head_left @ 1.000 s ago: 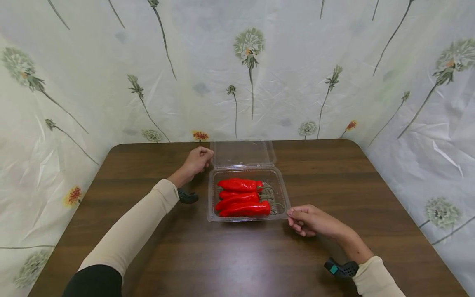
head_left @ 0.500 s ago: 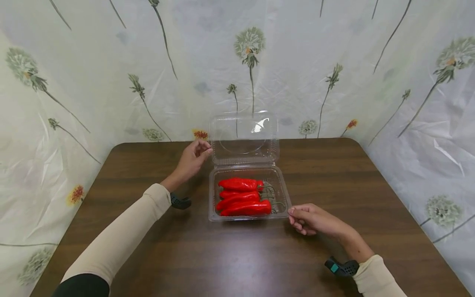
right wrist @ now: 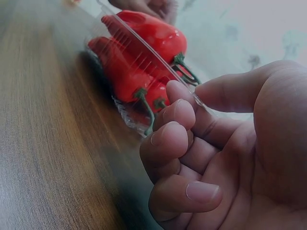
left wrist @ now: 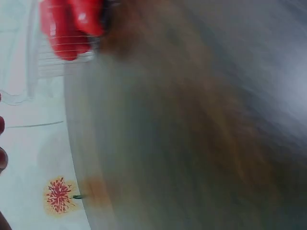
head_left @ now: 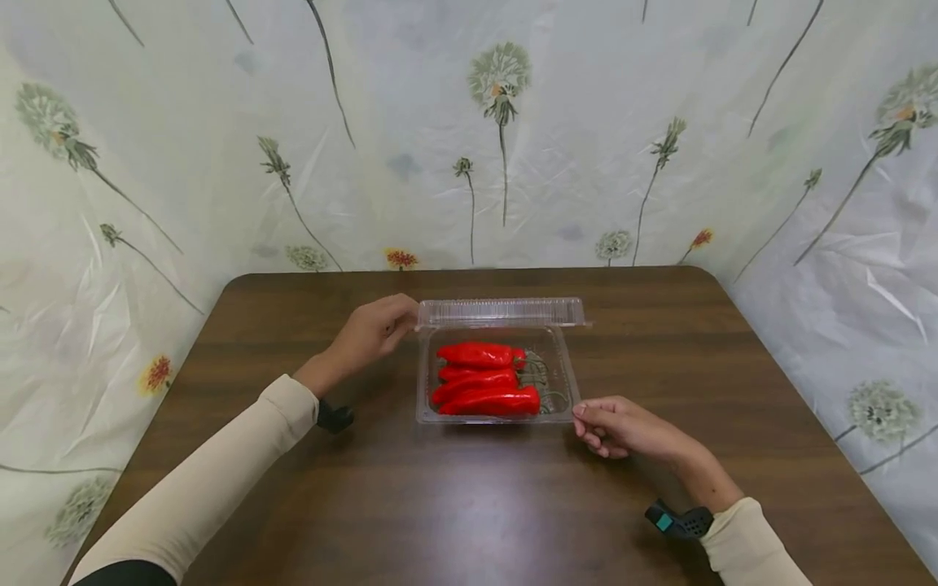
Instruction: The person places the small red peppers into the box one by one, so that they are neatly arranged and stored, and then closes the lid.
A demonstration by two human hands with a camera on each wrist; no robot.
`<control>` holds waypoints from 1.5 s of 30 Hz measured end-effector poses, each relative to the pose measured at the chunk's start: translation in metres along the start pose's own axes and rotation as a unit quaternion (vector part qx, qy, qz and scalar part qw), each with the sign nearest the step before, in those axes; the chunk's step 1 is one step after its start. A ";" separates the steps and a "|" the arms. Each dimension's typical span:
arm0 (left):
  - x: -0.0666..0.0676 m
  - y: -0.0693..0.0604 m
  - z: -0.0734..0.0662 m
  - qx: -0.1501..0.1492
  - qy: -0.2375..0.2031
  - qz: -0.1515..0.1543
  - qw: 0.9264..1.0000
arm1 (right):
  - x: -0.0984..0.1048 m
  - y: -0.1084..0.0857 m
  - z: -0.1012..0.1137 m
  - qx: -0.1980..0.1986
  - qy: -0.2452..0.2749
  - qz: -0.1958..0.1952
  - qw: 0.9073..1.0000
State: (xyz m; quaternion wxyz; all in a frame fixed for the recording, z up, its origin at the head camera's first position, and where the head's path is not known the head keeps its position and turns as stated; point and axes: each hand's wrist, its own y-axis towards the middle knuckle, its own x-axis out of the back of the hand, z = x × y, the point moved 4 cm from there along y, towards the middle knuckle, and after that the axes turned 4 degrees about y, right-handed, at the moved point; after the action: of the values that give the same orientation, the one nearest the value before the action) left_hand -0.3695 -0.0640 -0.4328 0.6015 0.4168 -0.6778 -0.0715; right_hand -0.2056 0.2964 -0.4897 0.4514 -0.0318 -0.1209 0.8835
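Observation:
A clear plastic clamshell container (head_left: 553, 419) lies on the table with several red peppers (head_left: 489, 401) in its base, their green stems to the right. Its hinged lid (head_left: 501, 312) stands raised at the back and leans forward over the base. My left hand (head_left: 366, 335) pinches the lid's left edge; in the left wrist view only bits of its fingers (left wrist: 2, 158) show. At the front right corner, my right hand (head_left: 623, 427) pinches the container's rim between thumb and forefinger. The right wrist view shows this pinch closely, the other fingers loosely curled.
A brown wooden table (head_left: 469, 505) spreads around the container. Behind it and at both sides hangs a pale sheet (head_left: 572, 146) printed with dandelions. Each wrist wears a dark band (head_left: 680, 521).
The lid has swung up from lying back behind the container and now tips forward over it. My left hand has moved with it. The right hand has kept its hold on the corner.

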 end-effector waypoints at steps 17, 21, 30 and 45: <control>-0.012 -0.026 -0.007 -0.157 0.187 0.125 0.962 | -0.001 -0.004 -0.001 0.005 0.116 0.030 0.993; -0.012 -0.028 -0.007 -0.171 0.203 0.123 0.956 | -0.002 -0.004 0.002 0.023 0.150 0.061 0.986; -0.014 -0.029 -0.007 -0.169 0.198 0.116 0.959 | -0.005 0.000 -0.002 0.011 0.093 0.014 0.995; -0.003 -0.055 -0.026 0.229 -0.119 0.075 0.963 | -0.007 -0.001 -0.004 0.036 0.019 -0.049 0.998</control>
State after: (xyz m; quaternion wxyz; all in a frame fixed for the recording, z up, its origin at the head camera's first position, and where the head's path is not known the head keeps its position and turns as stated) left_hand -0.3210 -0.0871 -0.4608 0.4090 0.4797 -0.7719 0.0820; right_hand -0.2000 0.2916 -0.4934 0.4972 -0.0265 -0.0816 0.8634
